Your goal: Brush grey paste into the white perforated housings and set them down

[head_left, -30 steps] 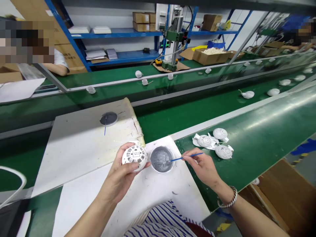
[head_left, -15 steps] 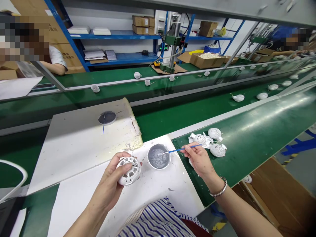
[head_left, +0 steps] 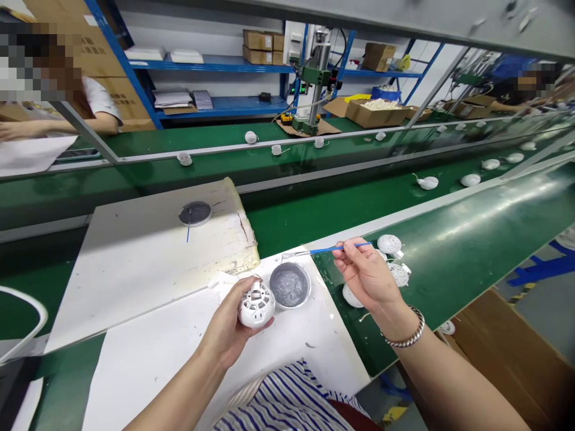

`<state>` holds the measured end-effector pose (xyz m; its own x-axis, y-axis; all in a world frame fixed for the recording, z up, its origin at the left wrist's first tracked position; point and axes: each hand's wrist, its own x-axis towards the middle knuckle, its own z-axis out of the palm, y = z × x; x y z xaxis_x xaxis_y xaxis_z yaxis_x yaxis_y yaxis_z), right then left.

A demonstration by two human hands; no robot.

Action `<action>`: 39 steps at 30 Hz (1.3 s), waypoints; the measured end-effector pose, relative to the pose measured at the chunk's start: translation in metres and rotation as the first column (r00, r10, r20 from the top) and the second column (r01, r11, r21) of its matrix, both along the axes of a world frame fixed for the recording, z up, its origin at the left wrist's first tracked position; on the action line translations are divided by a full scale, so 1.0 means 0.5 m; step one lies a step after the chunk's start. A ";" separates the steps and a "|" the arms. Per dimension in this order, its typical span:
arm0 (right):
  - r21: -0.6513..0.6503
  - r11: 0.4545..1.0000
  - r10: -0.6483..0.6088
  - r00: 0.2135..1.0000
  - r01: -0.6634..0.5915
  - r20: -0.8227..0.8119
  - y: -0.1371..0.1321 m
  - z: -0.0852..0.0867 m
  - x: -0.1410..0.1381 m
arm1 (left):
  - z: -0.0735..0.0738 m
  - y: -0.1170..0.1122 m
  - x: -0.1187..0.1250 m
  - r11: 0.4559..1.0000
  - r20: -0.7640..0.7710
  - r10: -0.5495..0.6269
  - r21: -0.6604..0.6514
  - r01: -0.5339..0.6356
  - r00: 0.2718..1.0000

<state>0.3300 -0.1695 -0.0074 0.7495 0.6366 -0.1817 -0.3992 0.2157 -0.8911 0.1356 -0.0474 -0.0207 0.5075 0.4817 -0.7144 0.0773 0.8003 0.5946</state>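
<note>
Grey paste point(head_left: 200, 211) filled a shallow dish point(head_left: 196, 225) on the pale board point(head_left: 135, 251) at left, a thin blue-handled brush point(head_left: 187, 234) resting in it. Nearer, the left hand point(head_left: 231, 323) reached in from the lower left, its fingers curled around a white slotted housing point(head_left: 257, 306), thumb along the far edge and fingertips underneath. The housing was just left of a bowl point(head_left: 309, 293) of similar paste, above a white sheet point(head_left: 148, 359); whether it touched the bowl could not be told. Farther right, the right hand point(head_left: 368, 275) was raised, forearm slanting in from the lower right, a twisted bracelet point(head_left: 417, 336) at the wrist. Thumb and forefinger pinched a blue paintbrush point(head_left: 326, 249), nearly level, its bristles pointing left by the bowl's far rim. White perforated shells point(head_left: 390, 243) lay beside and behind that hand on the green worktop point(head_left: 444, 251).

Half a second earlier, the housing had been farther left, the thumb across its face; the paintbrush, its tip then over the paste, had since moved off toward the far rim.

Dark print on the brown carton point(head_left: 117, 99) at left was too blurred to read, as were small pale labels on the shelf boxes point(head_left: 258, 41).
</note>
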 end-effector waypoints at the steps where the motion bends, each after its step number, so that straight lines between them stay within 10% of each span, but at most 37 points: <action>1: 0.011 1.000 0.016 1.000 -0.016 0.018 0.003 0.010 -0.004 | 0.001 -0.003 0.002 1.000 0.009 -0.008 0.001 0.008 1.000; 20: -0.110 0.985 0.162 0.920 -0.130 0.358 -0.014 -0.009 -0.061 | 0.019 -0.020 -0.003 0.997 0.130 -0.025 0.082 0.014 0.991; 39: 0.051 0.998 -0.025 0.651 -0.021 0.759 -0.079 0.073 -0.081 | 0.028 -0.040 -0.021 0.959 0.308 -0.101 0.284 0.010 0.946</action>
<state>0.2894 -0.2090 0.0292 0.6120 0.6261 0.4831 0.4118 0.2692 -0.8706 0.1253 -0.0672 -0.0067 0.7162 0.6007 -0.3553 -0.1118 0.6012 0.7912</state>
